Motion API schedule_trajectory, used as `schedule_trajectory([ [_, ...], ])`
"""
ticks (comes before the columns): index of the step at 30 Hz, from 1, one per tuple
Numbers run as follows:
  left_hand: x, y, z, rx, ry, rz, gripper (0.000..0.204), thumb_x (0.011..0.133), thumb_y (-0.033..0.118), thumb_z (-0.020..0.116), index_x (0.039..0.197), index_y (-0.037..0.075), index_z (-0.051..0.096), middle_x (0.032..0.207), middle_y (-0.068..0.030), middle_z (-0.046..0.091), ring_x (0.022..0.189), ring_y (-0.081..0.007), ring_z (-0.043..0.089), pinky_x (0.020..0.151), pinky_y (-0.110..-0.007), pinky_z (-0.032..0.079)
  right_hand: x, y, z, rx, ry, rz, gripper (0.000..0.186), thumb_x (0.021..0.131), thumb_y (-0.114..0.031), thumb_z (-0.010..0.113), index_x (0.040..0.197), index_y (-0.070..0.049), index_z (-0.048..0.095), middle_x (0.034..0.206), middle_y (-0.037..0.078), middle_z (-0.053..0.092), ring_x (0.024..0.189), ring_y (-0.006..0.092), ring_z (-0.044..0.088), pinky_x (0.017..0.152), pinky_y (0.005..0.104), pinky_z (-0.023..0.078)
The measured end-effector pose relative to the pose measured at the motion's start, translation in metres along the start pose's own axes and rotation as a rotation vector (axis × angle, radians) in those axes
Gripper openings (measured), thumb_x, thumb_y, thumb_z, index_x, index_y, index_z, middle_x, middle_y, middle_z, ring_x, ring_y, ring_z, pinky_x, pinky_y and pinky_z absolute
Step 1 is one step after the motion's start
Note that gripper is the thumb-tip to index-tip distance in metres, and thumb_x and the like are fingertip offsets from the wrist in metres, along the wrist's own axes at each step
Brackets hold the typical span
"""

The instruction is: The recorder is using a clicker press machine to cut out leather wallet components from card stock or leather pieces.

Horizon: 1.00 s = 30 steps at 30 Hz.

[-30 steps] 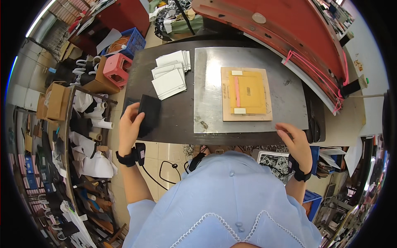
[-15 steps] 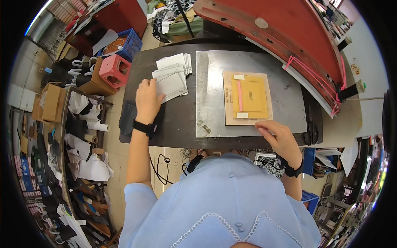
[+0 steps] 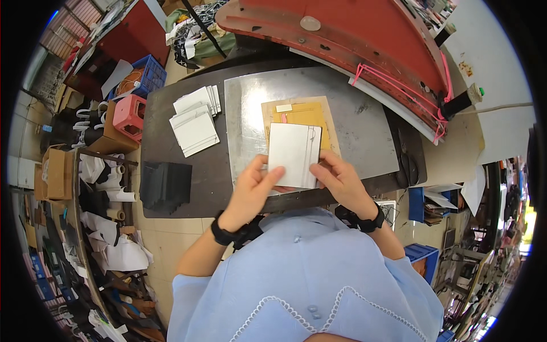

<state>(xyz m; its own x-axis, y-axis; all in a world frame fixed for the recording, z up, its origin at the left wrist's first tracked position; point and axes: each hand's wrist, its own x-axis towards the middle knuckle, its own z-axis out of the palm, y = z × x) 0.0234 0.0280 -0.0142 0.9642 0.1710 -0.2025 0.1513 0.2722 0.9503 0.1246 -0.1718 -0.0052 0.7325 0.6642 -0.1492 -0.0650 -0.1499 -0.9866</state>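
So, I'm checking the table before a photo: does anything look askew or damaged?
Slightly: the white cards left of the metal sheet lie unevenly fanned, not squared, and the sheet has dark smudges. The held card shows no clear damage.

— You wear a light blue top, with short sleeves of the same colour.
— Yes, and your wide collar is pointed in two places, its edge trimmed with small white loops.
— On your front there are also small blue buttons.
— Your left wristband and your right wristband are both black, and beside each one shows a dark, boxy piece.
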Motion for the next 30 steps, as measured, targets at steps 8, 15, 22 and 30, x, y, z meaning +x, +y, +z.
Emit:
schedule_trajectory([
  [8, 0.028, 0.004, -0.007, 0.798, 0.124, 0.332, 0.025, 0.097, 0.013, 0.063, 0.118, 0.001, 0.059, 0.103, -0.0143, 0.071, 0.088, -0.0284, 0.071, 0.077, -0.036, 0.055, 0.046, 0.026, -0.049, 0.03, 0.087, 0.046, 0.034, 0.098, -0.021, 0.064, 0.122, 0.003, 0.061, 0.08, 0.002, 0.065, 0.06, 0.0068, 0.056, 0.053, 0.0215, 0.046],
  [15, 0.056, 0.01, -0.02, 1.183, 0.022, 0.615, 0.028, 0.091, 0.012, 0.068, 0.116, 0.002, 0.063, 0.122, -0.0142, 0.066, 0.114, -0.033, 0.061, 0.093, -0.039, 0.051, 0.065, 0.03, -0.047, -0.06, 0.122, 0.048, 0.047, 0.095, -0.015, 0.067, 0.134, 0.007, 0.054, 0.078, 0.003, 0.064, 0.062, 0.0064, 0.055, 0.055, 0.0227, 0.044],
  [22, 0.067, 0.004, -0.021, 1.154, -0.045, 0.605, 0.03, 0.09, 0.014, 0.07, 0.116, 0.003, 0.064, 0.129, -0.0167, 0.061, 0.121, -0.0354, 0.057, 0.098, -0.042, 0.049, 0.064, 0.025, -0.046, 0.007, 0.108, 0.096, 0.051, 0.093, -0.015, 0.069, 0.136, 0.007, 0.053, 0.078, 0.003, 0.064, 0.067, 0.0068, 0.056, 0.059, 0.0239, 0.045],
  [30, 0.071, 0.004, -0.023, 1.141, -0.083, 0.602, 0.03, 0.088, 0.014, 0.071, 0.115, 0.002, 0.064, 0.132, -0.0149, 0.061, 0.121, -0.035, 0.056, 0.098, -0.042, 0.049, 0.068, 0.026, -0.04, -0.2, 0.166, 0.057, 0.049, 0.092, -0.014, 0.07, 0.135, 0.004, 0.055, 0.078, 0.001, 0.062, 0.067, 0.0058, 0.054, 0.06, 0.0224, 0.044],
])
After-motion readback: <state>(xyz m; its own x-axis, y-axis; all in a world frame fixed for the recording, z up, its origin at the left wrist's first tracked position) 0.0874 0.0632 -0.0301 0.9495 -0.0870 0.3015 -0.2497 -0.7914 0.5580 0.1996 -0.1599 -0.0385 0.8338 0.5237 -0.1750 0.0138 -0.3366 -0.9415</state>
